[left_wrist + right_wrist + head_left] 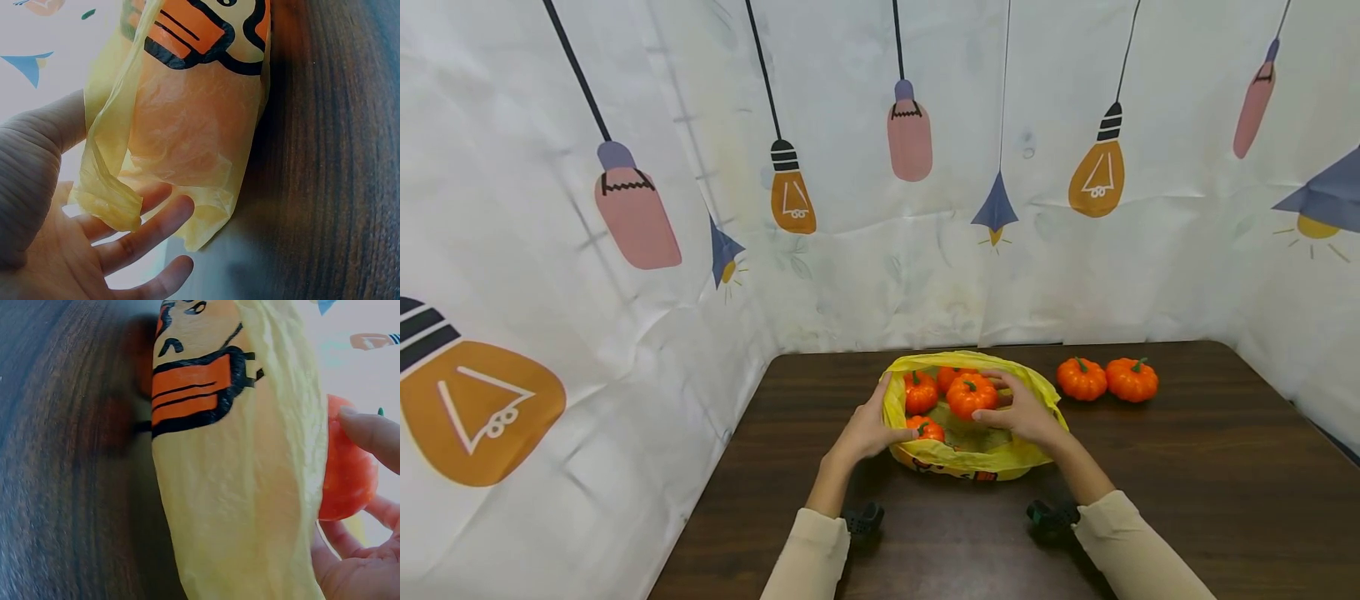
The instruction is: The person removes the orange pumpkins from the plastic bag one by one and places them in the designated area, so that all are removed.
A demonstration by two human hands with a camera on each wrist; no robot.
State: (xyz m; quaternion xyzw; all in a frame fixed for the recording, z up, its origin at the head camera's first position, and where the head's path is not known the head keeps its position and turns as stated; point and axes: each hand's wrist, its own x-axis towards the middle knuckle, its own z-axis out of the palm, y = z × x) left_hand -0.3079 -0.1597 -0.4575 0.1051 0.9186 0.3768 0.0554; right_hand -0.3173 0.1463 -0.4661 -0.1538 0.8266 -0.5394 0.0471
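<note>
A yellow plastic bag (958,468) with a printed design stands on the table, its mouth held wide. My left hand (867,431) holds the bag's left rim, with the thumb over the edge; in the left wrist view a twisted strip of the bag (109,200) lies between thumb and spread fingers. My right hand (1028,414) grips a small orange toy pumpkin (972,396) over the bag's opening. That pumpkin (347,469) shows between thumb and fingers in the right wrist view. More pumpkins lie inside: one at the left (921,393), others behind and in front.
Two orange pumpkins (1081,379) (1132,380) sit side by side on the dark wooden table (1210,467), right of the bag. A white curtain (880,283) printed with lamps surrounds the table's back and sides.
</note>
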